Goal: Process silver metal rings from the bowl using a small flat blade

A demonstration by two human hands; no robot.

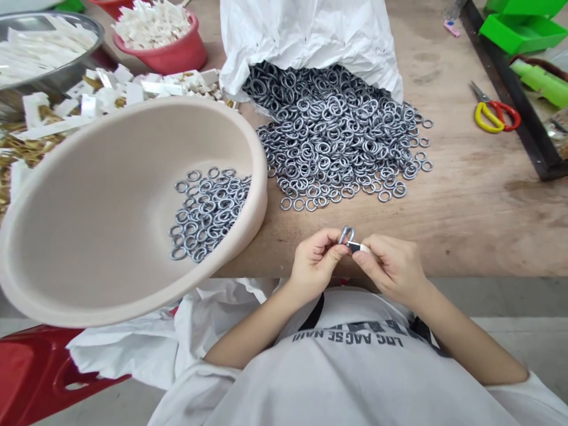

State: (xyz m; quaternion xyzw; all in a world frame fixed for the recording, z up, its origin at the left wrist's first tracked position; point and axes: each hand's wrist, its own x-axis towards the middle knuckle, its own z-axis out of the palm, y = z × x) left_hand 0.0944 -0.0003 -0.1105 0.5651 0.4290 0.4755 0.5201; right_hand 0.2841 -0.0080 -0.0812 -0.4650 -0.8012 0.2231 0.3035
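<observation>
Two grey metal rings (346, 234) stand between the fingertips of my left hand (314, 260), which is closed on them. My right hand (394, 266) pinches a small tool with a black tip and a white part (354, 246), and its tip meets the rings. What kind of tool it is I cannot make out. Both hands are just above the table's front edge. Beyond them lies a big heap of loose metal rings (337, 142), spilling from a white sack (310, 35). To the left, a large beige basin (110, 142) holds a smaller pile of rings (208, 213).
Yellow and red scissors (492, 112) lie on the right beside a dark metal bar (510, 89). Green bins (521, 32) stand behind the bar. At the back left are a red bowl of white pieces (168, 53), a steel basin (84, 56) and scattered white parts. A red stool (39, 373) stands lower left.
</observation>
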